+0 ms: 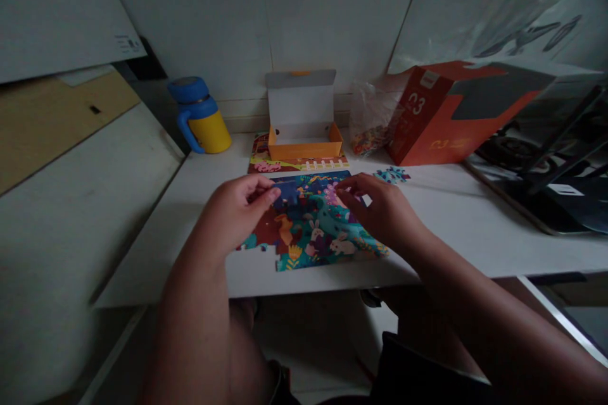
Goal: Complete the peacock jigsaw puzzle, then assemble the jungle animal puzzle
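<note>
A colourful jigsaw puzzle [327,228] lies on the white table in front of me, with rabbits, an orange jug and a blue-green scene. Over its upper left edge, my left hand [244,209] is closed in a pinch, thumb against index finger. A blurred dark blue patch shows at those fingertips; I cannot tell whether it is a held piece or part of the picture. My right hand [375,205] hovers at the puzzle's right side, its fingers bent together near a pink shape. What they hold, if anything, is hidden. The puzzle's lower left border is uneven.
Behind the puzzle, an open orange-and-white box [306,150] stands on a picture sheet [266,164]. Loose puzzle pieces [392,174] lie right of it, near a clear bag of pieces [370,139] and an orange carton [427,120]. A blue-yellow jug [209,130] stands back left.
</note>
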